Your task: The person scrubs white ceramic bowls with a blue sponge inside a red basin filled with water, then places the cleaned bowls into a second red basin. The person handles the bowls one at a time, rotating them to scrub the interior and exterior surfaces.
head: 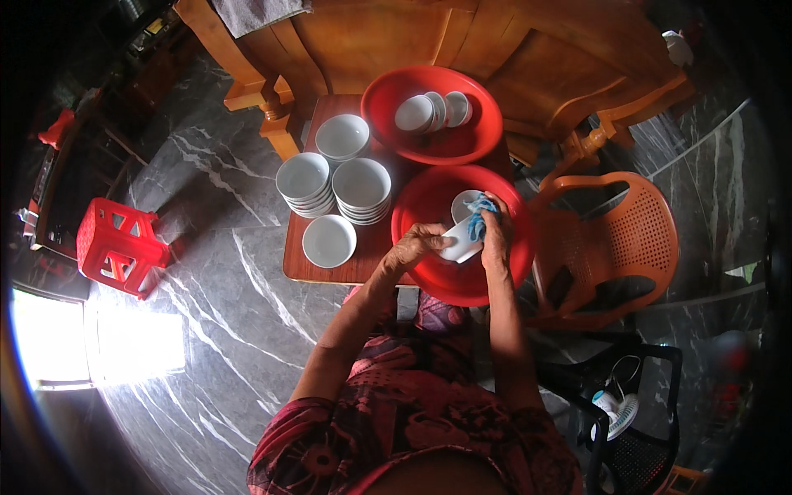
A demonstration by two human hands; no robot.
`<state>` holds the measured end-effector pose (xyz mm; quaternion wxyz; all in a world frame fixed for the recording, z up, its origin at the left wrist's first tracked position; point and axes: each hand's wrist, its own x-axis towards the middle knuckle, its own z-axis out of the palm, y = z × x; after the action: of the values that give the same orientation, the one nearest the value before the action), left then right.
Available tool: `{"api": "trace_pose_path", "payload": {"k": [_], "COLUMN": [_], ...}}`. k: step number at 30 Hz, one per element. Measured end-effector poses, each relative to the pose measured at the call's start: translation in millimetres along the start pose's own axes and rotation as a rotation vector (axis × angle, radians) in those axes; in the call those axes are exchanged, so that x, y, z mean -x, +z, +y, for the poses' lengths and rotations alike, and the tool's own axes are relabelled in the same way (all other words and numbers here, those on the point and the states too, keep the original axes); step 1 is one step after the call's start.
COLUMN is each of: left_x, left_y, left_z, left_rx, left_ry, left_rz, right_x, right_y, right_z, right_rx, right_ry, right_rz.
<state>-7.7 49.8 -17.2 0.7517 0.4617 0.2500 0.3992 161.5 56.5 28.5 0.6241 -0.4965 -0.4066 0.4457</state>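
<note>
Over the nearer red plastic basin [421,263], my left hand [418,246] grips a white bowl [459,245] tilted on its side. My right hand [496,232] presses a blue cloth [479,216] against that bowl. Another white bowl [463,201] shows inside the basin beyond the cloth, partly hidden by it. To the left on the table stand stacks of white bowls, a left stack [303,178], a back stack [342,137] and a right stack [362,184]. One more white bowl [329,241] stands nearer to me.
The wooden table [297,253] carries a farther red basin [383,136] with several white bowls [416,115] lying tilted. A carved wooden bench [383,43] stands behind. An orange plastic chair [643,216] and a black chair [668,402] holding a small fan [619,414] are right; a red stool [120,247] is left.
</note>
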Motion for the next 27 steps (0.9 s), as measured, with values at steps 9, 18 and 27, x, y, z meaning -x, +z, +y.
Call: {"api": "trace_pose_path", "payload": {"k": [9, 18, 27], "left_x": [-5.2, 0.1, 1.7], "left_y": [-7.6, -3.6, -7.2], "left_z": [-14.9, -6.9, -4.8], "left_rx": [-0.007, 0.084, 0.284], "left_ry": [0.056, 0.006, -0.018], "left_rz": [-0.028, 0.031, -0.018], "right_x": [29.0, 37.5, 14.4], "right_y": [7.3, 23.3, -15.9], "right_z": [12.7, 20.0, 30.5], "right_rx": [0.545, 0.618, -0.275], "right_ry": [-0.644, -0.574, 0.221], "right_rz": [-0.017, 0.091, 0.072]}}
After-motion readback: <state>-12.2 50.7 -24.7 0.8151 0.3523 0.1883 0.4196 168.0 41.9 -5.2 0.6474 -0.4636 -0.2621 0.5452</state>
